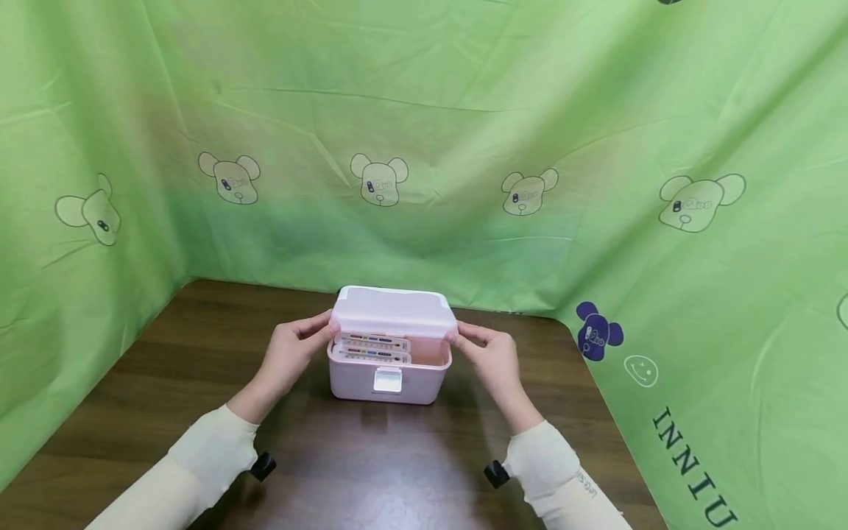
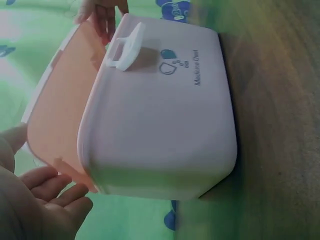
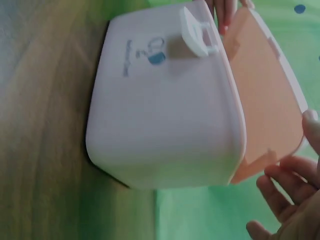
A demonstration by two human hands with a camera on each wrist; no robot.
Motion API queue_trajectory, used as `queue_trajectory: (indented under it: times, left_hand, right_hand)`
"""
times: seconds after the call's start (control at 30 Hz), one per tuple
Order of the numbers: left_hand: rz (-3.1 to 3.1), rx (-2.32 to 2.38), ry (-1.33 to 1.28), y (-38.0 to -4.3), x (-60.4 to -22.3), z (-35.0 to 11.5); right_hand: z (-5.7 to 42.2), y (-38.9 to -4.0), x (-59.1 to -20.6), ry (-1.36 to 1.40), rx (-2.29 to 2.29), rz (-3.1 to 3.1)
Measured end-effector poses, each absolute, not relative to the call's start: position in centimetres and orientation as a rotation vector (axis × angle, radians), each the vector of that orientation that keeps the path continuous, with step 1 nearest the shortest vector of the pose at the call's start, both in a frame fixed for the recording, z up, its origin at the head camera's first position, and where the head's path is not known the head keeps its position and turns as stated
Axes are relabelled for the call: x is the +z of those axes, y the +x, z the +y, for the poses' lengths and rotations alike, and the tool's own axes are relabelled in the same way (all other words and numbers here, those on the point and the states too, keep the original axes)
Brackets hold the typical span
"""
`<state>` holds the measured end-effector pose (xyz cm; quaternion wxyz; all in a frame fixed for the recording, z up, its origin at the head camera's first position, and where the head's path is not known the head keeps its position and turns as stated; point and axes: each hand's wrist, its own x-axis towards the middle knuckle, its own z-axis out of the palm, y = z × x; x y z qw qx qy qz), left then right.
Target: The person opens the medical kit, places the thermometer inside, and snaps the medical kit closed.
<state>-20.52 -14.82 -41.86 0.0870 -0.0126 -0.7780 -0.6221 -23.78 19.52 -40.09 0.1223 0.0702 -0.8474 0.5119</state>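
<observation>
A pale pink medicine chest (image 1: 387,384) stands on the table with its lid (image 1: 396,311) partly raised and tilted back. At the lid's left edge my left hand (image 1: 291,355) pinches it, thumb on the front rim and fingers along the side. My right hand (image 1: 490,362) holds the right edge in the same way. Inside, on the left, two flat white strips (image 1: 374,356) with printed scales and coloured marks stand upright one behind the other. The white latch (image 1: 388,379) is flipped outward, clear in the left wrist view. Printed on the front is "Medicine Chest" (image 2: 197,67).
Under the chest is a dark brown wooden table (image 1: 391,464). Green cloth (image 1: 424,235) with bear-head prints hangs close behind it and along both sides. A black wrist-worn device sits on each sleeve, the left device (image 1: 263,467) and the right device (image 1: 496,474).
</observation>
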Motion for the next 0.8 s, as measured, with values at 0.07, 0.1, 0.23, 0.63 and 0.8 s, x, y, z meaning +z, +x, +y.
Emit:
queue_trajectory:
  times: [0.07,0.1,0.23,0.63,0.8]
  left_hand:
    - [-2.324,-1.797,-0.05,-20.2,-42.0,-14.8]
    - [-2.329,-1.765,-0.058,-20.0,-42.1,-14.8]
    - [-2.334,-1.683,-0.103,-19.3,-42.8,-14.7]
    - [-2.303,-1.52,-0.141,-19.2,-43.8,-13.9]
    - [-2.307,-1.48,-0.155,-19.5,-44.2,-13.6]
  right_hand:
    - [19.2,-23.3,-40.2,0.19,1.495,-2.46]
    - [19.1,-23.1,-40.4,0.191,1.493,-2.46]
    - [18.9,-22.3,-40.9,0.194,1.472,-2.476]
    - [18.5,-22.2,-42.3,0.21,1.397,-2.436]
    - [18.5,-22.6,-42.9,0.223,1.348,-2.449]
